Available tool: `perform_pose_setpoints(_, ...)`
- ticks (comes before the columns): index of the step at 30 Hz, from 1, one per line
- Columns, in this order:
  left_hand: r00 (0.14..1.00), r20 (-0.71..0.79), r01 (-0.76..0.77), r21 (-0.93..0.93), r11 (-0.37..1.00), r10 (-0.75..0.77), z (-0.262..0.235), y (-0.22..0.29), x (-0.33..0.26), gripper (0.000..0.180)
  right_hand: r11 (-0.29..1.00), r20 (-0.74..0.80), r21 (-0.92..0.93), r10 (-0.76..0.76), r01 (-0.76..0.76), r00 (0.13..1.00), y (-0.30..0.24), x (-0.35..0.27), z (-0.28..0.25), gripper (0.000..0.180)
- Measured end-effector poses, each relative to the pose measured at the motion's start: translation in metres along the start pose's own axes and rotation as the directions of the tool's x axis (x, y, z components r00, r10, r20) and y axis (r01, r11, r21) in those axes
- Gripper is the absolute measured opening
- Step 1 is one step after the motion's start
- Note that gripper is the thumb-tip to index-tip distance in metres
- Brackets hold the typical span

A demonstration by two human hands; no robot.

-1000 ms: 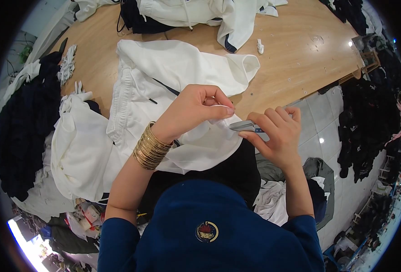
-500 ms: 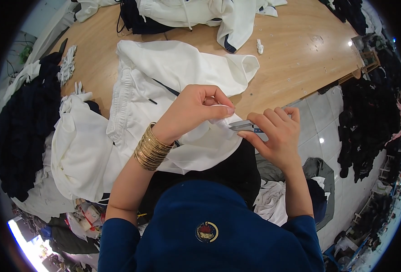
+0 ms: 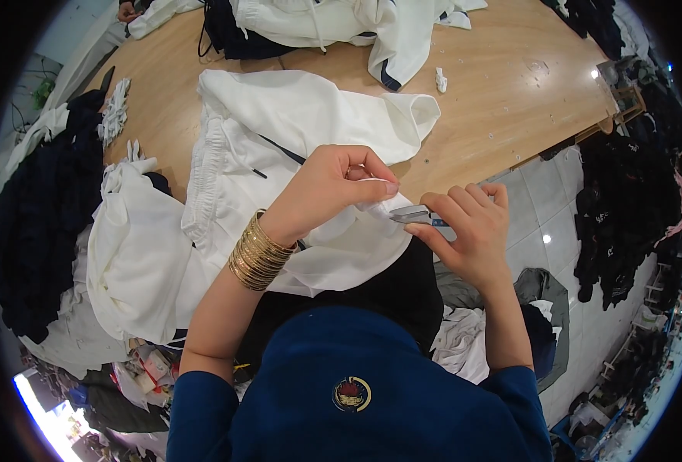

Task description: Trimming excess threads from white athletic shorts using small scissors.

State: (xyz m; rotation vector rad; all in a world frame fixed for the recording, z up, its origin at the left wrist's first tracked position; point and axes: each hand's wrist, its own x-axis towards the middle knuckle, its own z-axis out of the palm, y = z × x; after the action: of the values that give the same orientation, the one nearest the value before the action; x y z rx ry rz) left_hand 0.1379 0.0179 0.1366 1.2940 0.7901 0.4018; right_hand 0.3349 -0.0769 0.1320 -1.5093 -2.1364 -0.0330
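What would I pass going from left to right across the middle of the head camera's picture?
Navy clothes, white bundle, gold bangles, left hand's grip, metal snips, right hand's grip, tiled floor, black clothes.

Even light brightens the tabletop (image 3: pixel 502 100); glare dots the floor (image 3: pixel 522 219). Edges bend toward a black rim, the lower left overexposed.

White pants (image 3: pixel 310 108) lie rumpled on the worktop (image 3: pixel 502 96), gathered waistband to the left, one leg spread rightward with its hem gaping, the near part lifted into folds. Silver-grey snips (image 3: pixel 410 215) are held above the pants, pointing left, tips at the raised cloth.
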Motion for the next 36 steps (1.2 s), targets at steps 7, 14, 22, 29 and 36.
perform_pose_setpoints(7,1.0,-0.001,0.008,-0.018,1.0,-0.008,0.001,0.001,-0.001,0.015,0.945,-0.078,0.305,0.148,-0.117,0.986,-0.005,0.003,-0.001,0.031)
perform_pose_setpoints(14,1.0,-0.017,-0.002,-0.116,0.993,0.0,0.01,-0.002,0.004,0.022,0.903,-0.245,0.429,0.135,-0.018,0.96,-0.011,-0.008,0.037,0.026)
perform_pose_setpoints(22,0.998,-0.066,-0.031,-0.101,0.994,0.024,0.006,0.0,-0.006,0.02,0.132,0.05,0.972,0.689,-0.193,0.723,0.008,-0.013,0.021,0.017)
perform_pose_setpoints(29,0.742,-0.222,-0.366,0.657,0.659,0.633,0.003,-0.019,-0.016,0.016,0.682,-0.002,0.639,0.464,-0.356,0.886,-0.02,-0.01,0.033,0.018)
perform_pose_setpoints(36,0.994,-0.024,0.098,-0.213,0.972,-0.106,0.025,-0.019,-0.048,0.019,0.964,-0.251,0.265,0.039,0.029,0.967,-0.032,-0.008,0.034,0.038)
